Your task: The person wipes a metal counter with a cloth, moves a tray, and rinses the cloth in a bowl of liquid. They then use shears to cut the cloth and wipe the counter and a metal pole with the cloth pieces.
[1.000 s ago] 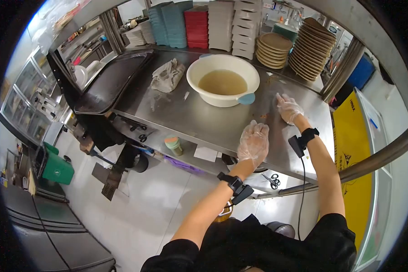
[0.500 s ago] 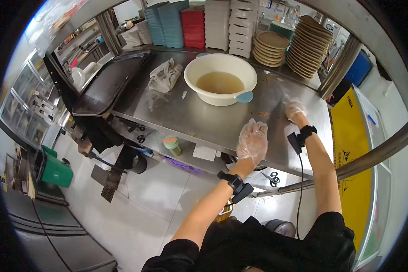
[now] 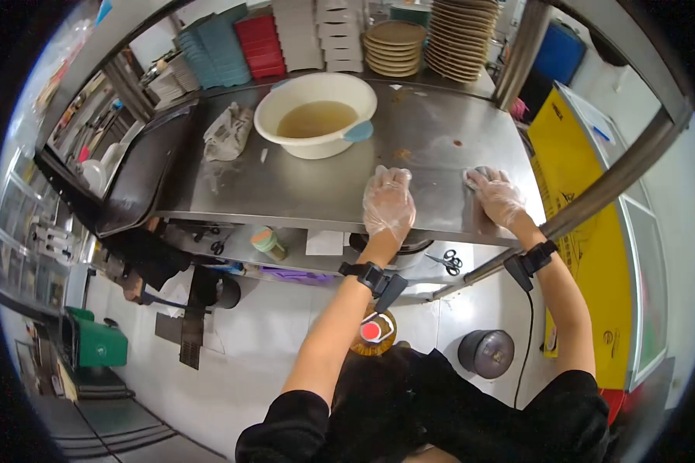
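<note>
My left hand (image 3: 389,204), in a clear plastic glove, rests palm down near the front edge of the steel table (image 3: 301,181), its fingers lying forward and holding nothing visible. To its right, my gloved right hand (image 3: 500,198) presses on the tabletop with bent fingers. Something small and greyish shows at those fingertips, too unclear to name. A cream basin (image 3: 316,143) with blue handles holds cloudy brownish liquid, behind and left of my left hand. Left of the basin lies a crumpled grey cloth (image 3: 228,133). Small brown bits (image 3: 457,143) dot the steel behind my hands.
Stacks of blue trays (image 3: 215,50), red trays (image 3: 260,46) and brown plates (image 3: 394,48) line the back. A dark tray (image 3: 143,170) is at the left end. Metal posts (image 3: 523,58) frame the table. Scissors (image 3: 448,262) lie on the lower shelf; a yellow-sided cabinet (image 3: 587,224) stands right.
The view has shifted, so the basin and table appear further left. My right hand has come nearer the table's front edge, with its fingers now bent against the surface.
</note>
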A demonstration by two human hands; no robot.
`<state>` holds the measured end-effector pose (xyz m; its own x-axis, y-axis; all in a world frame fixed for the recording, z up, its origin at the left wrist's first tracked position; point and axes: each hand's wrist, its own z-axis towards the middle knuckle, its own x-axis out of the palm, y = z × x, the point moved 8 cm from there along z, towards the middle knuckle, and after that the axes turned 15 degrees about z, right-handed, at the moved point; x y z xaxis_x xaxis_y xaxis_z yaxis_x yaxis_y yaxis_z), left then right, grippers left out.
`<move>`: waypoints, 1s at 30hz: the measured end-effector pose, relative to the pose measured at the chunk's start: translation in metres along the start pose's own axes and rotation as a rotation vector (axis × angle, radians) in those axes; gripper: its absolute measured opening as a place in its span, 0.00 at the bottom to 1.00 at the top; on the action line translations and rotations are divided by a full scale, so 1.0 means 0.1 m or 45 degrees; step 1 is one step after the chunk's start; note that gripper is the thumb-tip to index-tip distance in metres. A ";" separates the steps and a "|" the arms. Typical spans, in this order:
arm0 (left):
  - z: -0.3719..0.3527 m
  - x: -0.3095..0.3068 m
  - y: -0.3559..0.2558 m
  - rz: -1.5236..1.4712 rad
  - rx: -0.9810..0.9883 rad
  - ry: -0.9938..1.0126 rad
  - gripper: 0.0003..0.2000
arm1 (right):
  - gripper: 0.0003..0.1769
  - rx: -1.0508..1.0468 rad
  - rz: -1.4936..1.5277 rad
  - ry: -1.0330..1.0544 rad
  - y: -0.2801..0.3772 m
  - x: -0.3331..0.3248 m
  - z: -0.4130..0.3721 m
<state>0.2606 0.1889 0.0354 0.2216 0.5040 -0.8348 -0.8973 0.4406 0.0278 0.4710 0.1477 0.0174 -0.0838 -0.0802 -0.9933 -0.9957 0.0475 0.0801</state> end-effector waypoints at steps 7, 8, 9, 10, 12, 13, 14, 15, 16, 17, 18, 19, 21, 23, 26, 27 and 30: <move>-0.02 0.00 0.00 -0.082 0.015 -0.119 0.09 | 0.31 -0.353 0.044 -0.330 0.78 0.07 -0.26; -0.05 -0.02 0.01 -0.095 0.017 -0.178 0.09 | 0.32 -0.216 0.255 -0.343 0.96 0.00 -0.25; -0.04 0.07 0.04 -0.155 0.006 -0.064 0.11 | 0.33 -0.217 0.269 -0.334 1.11 -0.02 -0.19; -0.02 0.05 0.06 -0.149 0.021 -0.066 0.11 | 0.34 -0.220 0.283 -0.327 1.21 -0.06 -0.12; -0.02 0.04 0.25 -0.658 -0.218 -0.088 0.12 | 0.36 -0.227 0.402 -0.295 1.29 -0.07 -0.05; -0.01 -0.06 0.28 -0.796 -0.218 -0.113 0.14 | 0.37 -0.246 0.544 -0.349 1.30 -0.15 -0.08; -0.02 -0.15 0.25 -0.791 -0.206 -0.117 0.14 | 0.39 -0.266 0.686 -0.402 1.29 -0.22 -0.11; -0.04 -0.30 0.18 -0.785 -0.101 -0.204 0.14 | 0.45 -0.332 0.772 -0.461 1.16 -0.12 -0.04; -0.05 -0.47 0.11 -0.778 0.003 -0.290 0.15 | 0.44 -0.355 0.785 -0.555 1.07 -0.18 -0.12; -0.05 -0.43 -0.03 -0.653 0.192 -0.265 0.18 | 0.44 -0.374 0.796 -0.644 0.97 -0.23 -0.23; -0.09 -0.36 -0.14 -0.569 0.294 -0.231 0.19 | 0.41 -0.363 0.770 -0.739 0.84 -0.25 -0.35; -0.12 -0.38 -0.28 -0.490 0.399 -0.194 0.20 | 0.39 -0.341 0.842 -0.746 0.68 -0.25 -0.50; -0.13 -0.19 -0.45 -0.394 0.549 -0.133 0.21 | 0.34 -0.392 0.858 -0.918 0.39 -0.39 -0.87; -0.10 -0.05 -0.61 -0.175 0.655 -0.026 0.22 | 0.30 -0.062 1.166 -0.817 0.11 -0.47 -1.21; 0.00 0.06 -0.80 0.271 0.837 -0.305 0.18 | 0.23 -0.020 1.448 -0.883 -0.19 -0.46 -1.59; 0.19 0.35 -0.84 0.176 0.702 0.065 0.18 | 0.22 0.013 1.499 -0.897 -0.23 -0.46 -1.70; 0.22 0.16 -1.19 -0.074 0.688 -0.149 0.18 | 0.21 0.039 1.612 -1.019 -0.38 -0.35 -1.91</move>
<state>0.3795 0.1604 0.0310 0.3337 0.5333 -0.7773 -0.5655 0.7730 0.2875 0.5036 -0.0415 0.0653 -0.8128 0.5802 -0.0515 -0.2804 -0.3122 0.9077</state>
